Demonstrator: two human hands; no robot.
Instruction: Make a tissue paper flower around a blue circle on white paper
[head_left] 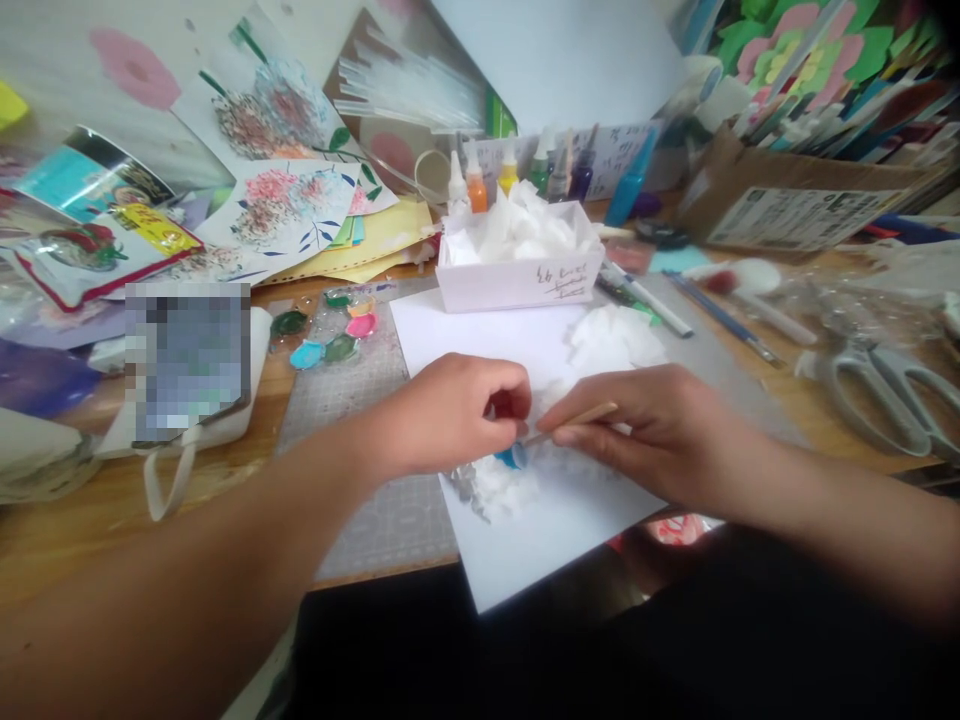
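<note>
We record: garment (585,670), one, near-black, of a cut we cannot tell, on the near side of the paper (510,560); left forearm (277,510) and right forearm (832,505), uncovered as far as we see; left hand (457,410) and right hand (660,430), bare.

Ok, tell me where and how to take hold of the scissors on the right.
Grip the scissors by the handle loops, probably coming from the near side with the right hand. They seem to lie flat, loops turned toward the person, blade end pointing away toward clear plastic. That hand holds a wooden stick, so free it first.
</note>
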